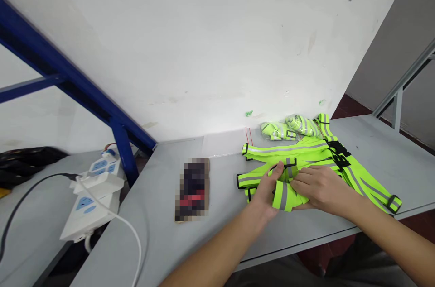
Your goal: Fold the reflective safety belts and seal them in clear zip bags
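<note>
- White power strips, cables plugged in, sit left of the blue metal frame.
- A pixelated dark object lies on the grey counter.
- The left hand grips a folded neon-yellow strap bundle near the counter's front edge.
- The right hand, fingers curled, pinches the same bundle from its other side.
- Behind them, two bagged strap bundles rest near the wall; loose reflective straps spread rightward.

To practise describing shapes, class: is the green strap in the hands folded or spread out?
Folded. The green strap is bent into short loops, gathered between the left hand and the right hand.
</note>
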{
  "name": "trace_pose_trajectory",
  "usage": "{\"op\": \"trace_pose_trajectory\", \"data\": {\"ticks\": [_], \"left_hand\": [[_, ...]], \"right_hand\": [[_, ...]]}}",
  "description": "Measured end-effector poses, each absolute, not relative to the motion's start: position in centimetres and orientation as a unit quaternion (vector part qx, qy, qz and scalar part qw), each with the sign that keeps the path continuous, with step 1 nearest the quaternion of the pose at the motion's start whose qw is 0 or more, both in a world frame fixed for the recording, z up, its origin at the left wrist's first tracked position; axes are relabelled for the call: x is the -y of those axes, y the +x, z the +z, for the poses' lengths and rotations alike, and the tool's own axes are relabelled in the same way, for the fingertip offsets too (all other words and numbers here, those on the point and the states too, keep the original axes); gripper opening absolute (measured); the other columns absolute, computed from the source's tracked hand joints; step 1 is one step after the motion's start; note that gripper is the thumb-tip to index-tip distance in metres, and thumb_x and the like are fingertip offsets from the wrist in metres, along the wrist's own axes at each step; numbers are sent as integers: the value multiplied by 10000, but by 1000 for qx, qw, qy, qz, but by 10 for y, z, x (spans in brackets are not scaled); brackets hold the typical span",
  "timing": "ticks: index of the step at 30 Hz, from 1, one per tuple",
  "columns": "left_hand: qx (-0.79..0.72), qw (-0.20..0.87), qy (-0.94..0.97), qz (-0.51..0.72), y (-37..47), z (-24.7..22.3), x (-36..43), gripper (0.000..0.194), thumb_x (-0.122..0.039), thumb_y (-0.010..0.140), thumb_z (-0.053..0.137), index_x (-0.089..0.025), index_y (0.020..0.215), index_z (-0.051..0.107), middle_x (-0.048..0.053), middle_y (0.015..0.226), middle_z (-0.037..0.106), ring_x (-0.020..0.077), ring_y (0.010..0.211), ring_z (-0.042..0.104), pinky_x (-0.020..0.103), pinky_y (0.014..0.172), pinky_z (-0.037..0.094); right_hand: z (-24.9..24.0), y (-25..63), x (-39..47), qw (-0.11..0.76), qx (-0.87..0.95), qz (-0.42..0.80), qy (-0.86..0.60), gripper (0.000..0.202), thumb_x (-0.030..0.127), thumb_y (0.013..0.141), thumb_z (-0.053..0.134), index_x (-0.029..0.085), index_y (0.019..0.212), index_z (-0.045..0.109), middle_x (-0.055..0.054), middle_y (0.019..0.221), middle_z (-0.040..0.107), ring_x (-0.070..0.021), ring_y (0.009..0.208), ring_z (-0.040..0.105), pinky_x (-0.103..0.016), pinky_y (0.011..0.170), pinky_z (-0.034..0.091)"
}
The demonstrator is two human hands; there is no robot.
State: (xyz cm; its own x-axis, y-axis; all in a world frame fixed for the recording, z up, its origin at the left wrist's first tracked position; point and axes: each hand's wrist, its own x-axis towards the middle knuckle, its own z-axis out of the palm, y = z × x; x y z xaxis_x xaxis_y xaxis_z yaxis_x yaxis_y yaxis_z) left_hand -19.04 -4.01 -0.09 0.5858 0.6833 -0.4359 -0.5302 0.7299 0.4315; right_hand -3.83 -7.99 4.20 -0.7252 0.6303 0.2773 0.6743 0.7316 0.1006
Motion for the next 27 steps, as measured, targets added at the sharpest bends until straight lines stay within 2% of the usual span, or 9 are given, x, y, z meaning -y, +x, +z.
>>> {"op": "trace_pose_trajectory", "data": {"ticks": [4, 8, 11, 14, 16, 18, 20, 23, 27], "left_hand": [[-335, 851, 123, 385, -189, -3, 43, 366, -368, 665, 825, -142, 875, 629, -33, 549, 589, 132, 455, 566, 271, 542, 492], [-329, 852, 135, 385, -190, -4, 44, 351, -392, 649, 831, -151, 792, 619, -30, 586, 618, 117, 487, 572, 233, 511, 461], [-311, 861, 150, 374, -193, -2, 41, 366, -493, 746, 727, -158, 877, 661, 11, 730, 689, 150, 622, 633, 241, 557, 481], [-286, 874, 187, 346, -200, 3, 37, 495, -603, 840, 551, -165, 1034, 676, 65, 933, 720, 206, 832, 668, 284, 691, 516], [-265, 874, 218, 344, -205, 5, 36, 576, -653, 835, 505, -165, 1096, 666, 86, 1018, 711, 225, 918, 660, 307, 774, 520], [-244, 873, 249, 340, -208, 5, 36, 633, -682, 780, 549, -166, 1132, 652, 99, 1076, 692, 231, 927, 653, 328, 784, 532], [-240, 869, 270, 338, -207, 3, 37, 592, -620, 738, 654, -178, 1132, 643, 97, 1121, 669, 228, 919, 647, 352, 756, 556], [-272, 861, 245, 354, -200, -1, 38, 368, -433, 757, 737, -192, 1023, 658, 54, 1079, 660, 197, 874, 644, 385, 739, 583], [-276, 859, 206, 380, -197, -2, 34, 245, -344, 801, 709, -174, 972, 667, 43, 985, 675, 180, 806, 657, 396, 755, 593]], "right_hand": [[36, -38, 78, 125, 920, -97, -359, 427, 494, 940, 461, 182, 664, 551, -14, 602, 567, -147, 547, 500, -299, 521, 266], [37, -36, 69, 117, 905, -34, -408, 467, 601, 868, 520, 182, 669, 573, -21, 594, 590, -151, 544, 534, -287, 514, 251], [41, -35, 61, 94, 869, 21, -486, 475, 659, 790, 583, 192, 708, 577, -18, 604, 622, -169, 546, 575, -270, 491, 229], [47, -38, 57, 67, 829, 42, -554, 461, 661, 747, 631, 207, 764, 555, -10, 621, 637, -195, 547, 591, -257, 472, 217], [51, -42, 57, 66, 812, 37, -579, 470, 659, 748, 630, 207, 840, 538, -12, 659, 641, -206, 548, 589, -255, 466, 234], [52, -45, 57, 96, 800, 8, -592, 497, 664, 761, 609, 201, 914, 513, -41, 757, 646, -221, 603, 598, -260, 474, 281], [52, -46, 54, 138, 794, -44, -590, 515, 663, 775, 590, 187, 950, 497, -95, 866, 631, -258, 733, 611, -290, 535, 367], [46, -47, 47, 180, 782, -87, -590, 501, 640, 816, 550, 166, 969, 499, -144, 921, 617, -312, 875, 597, -385, 706, 437], [37, -49, 45, 280, 699, 26, -658, 471, 621, 846, 512, 187, 1025, 496, -119, 948, 643, -288, 867, 617, -395, 739, 448]]}}
